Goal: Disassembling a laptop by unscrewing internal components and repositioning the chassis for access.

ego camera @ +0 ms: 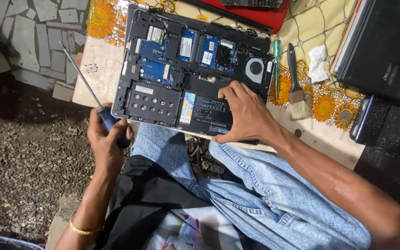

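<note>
Left hand (107,139) gripping screwdriver (89,92), shaft pointing up-left, right hand (244,115) seemingly pressing flat on opened laptop (163,60)

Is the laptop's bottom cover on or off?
Off. The laptop lies underside up with circuit boards, fan and battery exposed; the right hand rests on the battery.

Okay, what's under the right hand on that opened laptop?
The right hand rests flat on the black battery of the open laptop. Part of its label shows; the battery's right end is covered by the hand.
</note>
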